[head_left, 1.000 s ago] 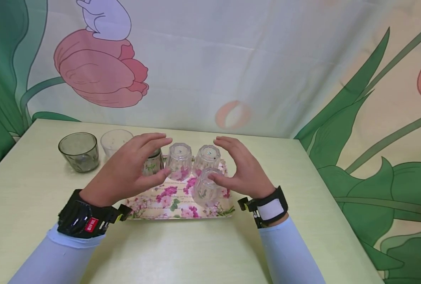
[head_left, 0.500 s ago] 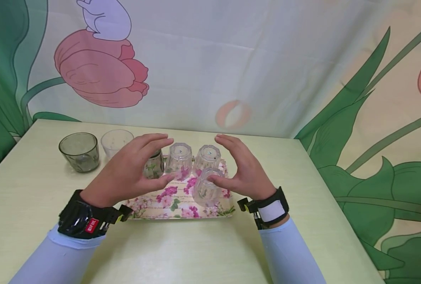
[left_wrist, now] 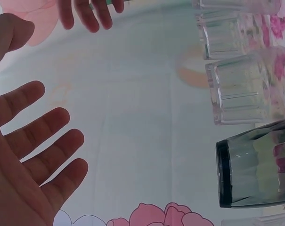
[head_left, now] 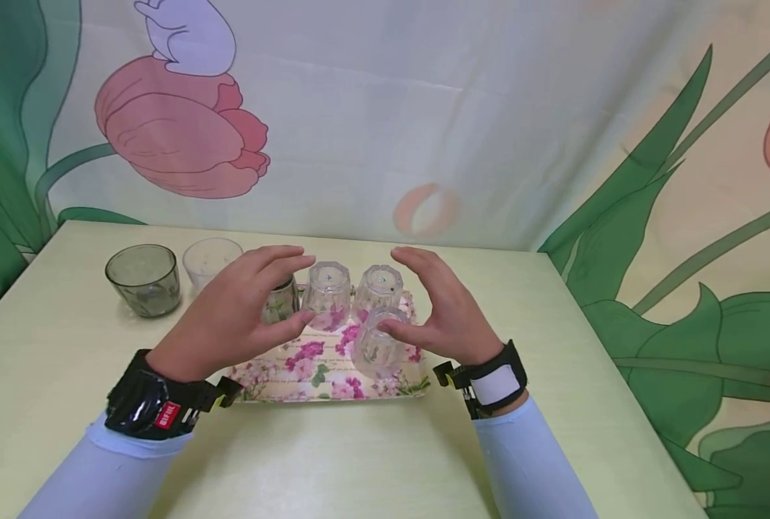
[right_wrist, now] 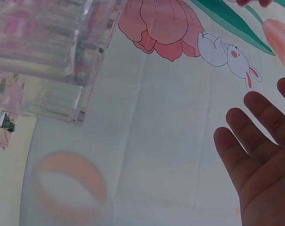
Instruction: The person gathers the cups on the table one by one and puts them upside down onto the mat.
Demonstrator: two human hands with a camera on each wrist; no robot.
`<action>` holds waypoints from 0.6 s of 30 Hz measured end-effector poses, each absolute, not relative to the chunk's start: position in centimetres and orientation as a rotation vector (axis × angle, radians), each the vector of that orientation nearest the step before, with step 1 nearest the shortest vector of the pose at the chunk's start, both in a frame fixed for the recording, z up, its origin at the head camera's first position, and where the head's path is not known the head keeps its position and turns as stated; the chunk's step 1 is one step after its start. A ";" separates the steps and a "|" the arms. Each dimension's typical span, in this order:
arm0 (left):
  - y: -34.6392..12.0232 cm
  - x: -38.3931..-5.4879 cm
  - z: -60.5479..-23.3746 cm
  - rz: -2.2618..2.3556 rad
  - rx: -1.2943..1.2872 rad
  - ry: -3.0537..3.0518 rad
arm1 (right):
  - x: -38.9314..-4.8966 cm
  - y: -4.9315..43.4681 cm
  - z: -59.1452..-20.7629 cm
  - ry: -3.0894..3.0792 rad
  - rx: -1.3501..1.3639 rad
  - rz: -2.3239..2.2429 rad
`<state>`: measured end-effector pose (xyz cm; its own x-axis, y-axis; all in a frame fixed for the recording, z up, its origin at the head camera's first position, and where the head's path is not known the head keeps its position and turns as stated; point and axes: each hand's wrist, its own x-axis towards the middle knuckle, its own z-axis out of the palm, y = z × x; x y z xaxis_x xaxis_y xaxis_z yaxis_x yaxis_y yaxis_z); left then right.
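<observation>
My left hand (head_left: 229,313) hovers over the left part of a floral tray (head_left: 281,386), fingers spread and bent a little, nothing in them. Opposite it, over the tray's right part, my right hand (head_left: 453,317) holds the same shape with no object in its grasp. Three clear faceted glasses stand upside down on the tray: one at back left (head_left: 325,299), one at back right (head_left: 380,285) and one in front (head_left: 378,353), partly behind my right thumb. A smoky grey glass (head_left: 284,303) on the tray is partly covered by my left hand; the left wrist view shows it apart from the fingers (left_wrist: 48,132).
Left of the tray, a wide smoky glass (head_left: 145,285) stands upright on the pale table (head_left: 333,461). Beside it is a clear glass (head_left: 210,259), partly hidden by my left hand. A printed curtain (head_left: 359,115) hangs behind the table.
Both hands stay almost in place over the tray; the left fingertips shift very slightly. The glasses and tray have not moved; the head view tilts a little.
</observation>
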<state>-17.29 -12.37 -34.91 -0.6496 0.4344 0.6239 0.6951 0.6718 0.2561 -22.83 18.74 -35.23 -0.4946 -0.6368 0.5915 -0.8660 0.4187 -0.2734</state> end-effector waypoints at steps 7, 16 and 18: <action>-12.4 -17.8 -35.0 -0.680 -0.848 -2.323 | -22.7 18.8 -35.3 -2.322 1.266 0.784; -14.2 -19.6 -36.0 -0.686 -0.774 -2.355 | -23.0 18.5 -35.7 -2.346 1.273 0.782; -15.0 -19.9 -36.1 -0.674 -0.752 -2.385 | -23.0 18.3 -35.7 -2.343 1.277 0.778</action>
<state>-19.90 -14.99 -36.11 -0.6955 0.3586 0.6226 0.6315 0.7185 0.2916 -23.01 18.32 -35.66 -0.5266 -0.6503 0.5475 -0.8487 0.4397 -0.2940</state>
